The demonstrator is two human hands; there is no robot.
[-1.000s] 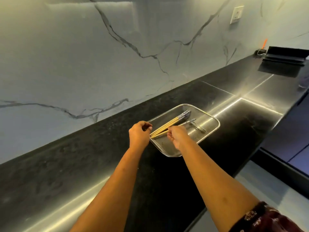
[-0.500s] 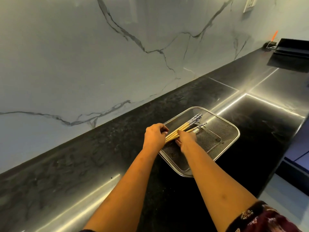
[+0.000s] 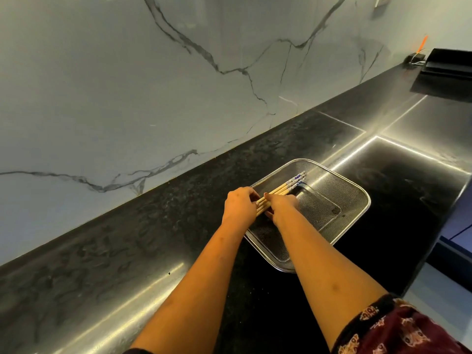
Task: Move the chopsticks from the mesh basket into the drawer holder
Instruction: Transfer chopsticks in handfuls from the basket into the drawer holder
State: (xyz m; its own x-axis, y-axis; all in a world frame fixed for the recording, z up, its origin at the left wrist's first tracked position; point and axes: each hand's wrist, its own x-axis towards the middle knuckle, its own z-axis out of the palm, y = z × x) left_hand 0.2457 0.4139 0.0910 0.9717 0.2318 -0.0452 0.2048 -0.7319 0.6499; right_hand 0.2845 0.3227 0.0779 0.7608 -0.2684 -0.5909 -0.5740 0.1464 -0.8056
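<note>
Both hands are on the chopsticks [image 3: 284, 188]. Left hand [image 3: 238, 206] has its fingers [image 3: 249, 193] curled round the plain wooden near ends. Right hand [image 3: 282, 206] grips the same bundle just beside it, slightly further along. The blue-patterned ends stick out past the right hand, pointing far-right over the mesh basket [image 3: 358, 194]. Can't tell if the bundle is lifted or resting on the mesh. The basket sits on the black bench [image 3: 127, 238], near the marble wall [image 3: 127, 85].

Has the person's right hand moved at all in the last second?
Yes. Judged against the mesh basket, the right hand has shifted toward the basket's left corner, closing up to the left hand on the chopsticks.
</note>
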